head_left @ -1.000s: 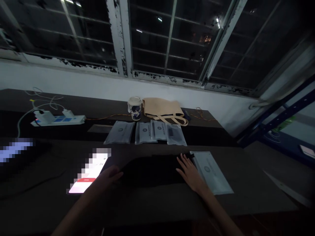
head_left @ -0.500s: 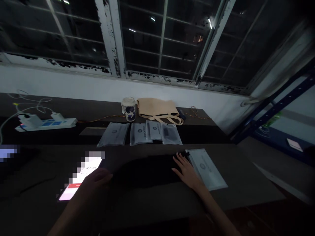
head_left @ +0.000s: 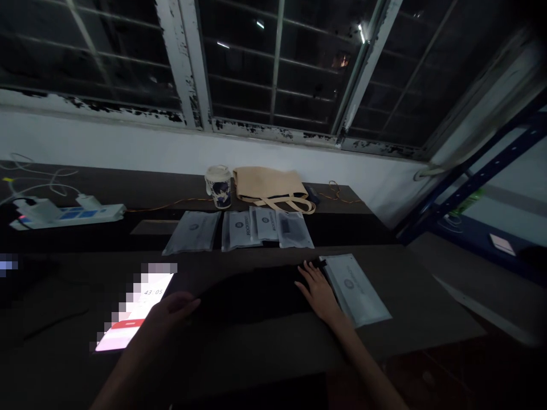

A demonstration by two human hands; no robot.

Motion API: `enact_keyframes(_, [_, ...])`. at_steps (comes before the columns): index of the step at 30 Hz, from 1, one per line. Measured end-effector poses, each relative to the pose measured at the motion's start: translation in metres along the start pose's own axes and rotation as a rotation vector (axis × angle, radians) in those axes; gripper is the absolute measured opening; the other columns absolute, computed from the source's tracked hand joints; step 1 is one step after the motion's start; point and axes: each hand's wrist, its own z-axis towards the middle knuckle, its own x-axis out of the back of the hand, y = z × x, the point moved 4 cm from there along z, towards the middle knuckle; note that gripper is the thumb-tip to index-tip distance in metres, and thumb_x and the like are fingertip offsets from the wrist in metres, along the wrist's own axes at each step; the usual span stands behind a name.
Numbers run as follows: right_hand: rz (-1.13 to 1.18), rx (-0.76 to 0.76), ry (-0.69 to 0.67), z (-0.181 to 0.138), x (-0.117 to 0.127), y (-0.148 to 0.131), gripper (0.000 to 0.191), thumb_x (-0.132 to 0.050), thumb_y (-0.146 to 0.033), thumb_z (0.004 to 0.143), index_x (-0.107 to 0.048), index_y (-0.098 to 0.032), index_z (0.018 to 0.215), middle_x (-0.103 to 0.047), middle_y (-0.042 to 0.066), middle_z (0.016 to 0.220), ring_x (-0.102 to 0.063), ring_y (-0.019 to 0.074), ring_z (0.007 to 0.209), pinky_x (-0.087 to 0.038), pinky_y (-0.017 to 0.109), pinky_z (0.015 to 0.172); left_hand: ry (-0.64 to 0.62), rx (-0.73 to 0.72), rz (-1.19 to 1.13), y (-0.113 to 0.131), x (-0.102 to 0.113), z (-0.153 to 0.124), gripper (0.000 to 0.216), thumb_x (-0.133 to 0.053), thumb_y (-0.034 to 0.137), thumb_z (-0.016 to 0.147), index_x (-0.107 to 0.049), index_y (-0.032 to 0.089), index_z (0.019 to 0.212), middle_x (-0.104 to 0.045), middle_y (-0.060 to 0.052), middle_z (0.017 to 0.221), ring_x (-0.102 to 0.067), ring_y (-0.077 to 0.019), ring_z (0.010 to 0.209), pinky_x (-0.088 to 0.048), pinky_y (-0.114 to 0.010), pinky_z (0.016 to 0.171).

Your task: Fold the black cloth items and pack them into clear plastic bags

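Note:
A long, dark piece that looks like black cloth [head_left: 252,296] lies on the table between my hands; its outline is hard to make out in the dim light. My left hand [head_left: 173,310] is closed at its left end, thumb and fingers pinched together. My right hand [head_left: 318,293] rests flat on the right end with the fingers spread. Right beside that hand lies a frosted zip bag [head_left: 354,290] with printed lettering. A lit phone [head_left: 141,307] lies just left of my left hand, partly behind my forearm.
Several frosted zip bags [head_left: 194,230] lie in a row further back. Behind them stand a printed cup [head_left: 219,188] and a beige tote bag [head_left: 269,183]. A white power strip [head_left: 92,214] with plugs and cables sits at left. A blue shelf frame [head_left: 465,176] rises at right.
The whole view has shifted slightly. My left hand has moved a little right relative to the phone, while my right hand stays flat on the dark cloth.

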Motion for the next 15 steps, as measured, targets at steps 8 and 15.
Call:
enact_keyframes(8, [-0.046, -0.131, -0.018, 0.006, 0.003, -0.02, 0.05, -0.033, -0.043, 0.095, -0.05, -0.012, 0.13, -0.041, 0.017, 0.141, -0.036, 0.0299, 0.131, -0.03, 0.051, 0.106, -0.046, 0.137, -0.186, -0.01, -0.005, -0.005, 0.046, -0.078, 0.05, 0.052, -0.059, 0.02, 0.082, -0.063, 0.0, 0.077, -0.065, -0.0193, 0.072, -0.053, -0.025, 0.056])
enact_keyframes(15, [0.164, -0.161, -0.048, -0.005, -0.018, -0.117, 0.067, -0.036, -0.06, 0.088, -0.04, -0.015, 0.138, -0.027, 0.016, 0.148, -0.02, 0.0332, 0.137, -0.02, 0.059, 0.107, -0.011, 0.084, -0.281, 0.009, -0.008, -0.017, 0.032, -0.073, 0.047, 0.058, -0.062, 0.023, 0.075, -0.063, 0.003, 0.07, -0.063, -0.0168, 0.067, -0.052, -0.023, 0.055])
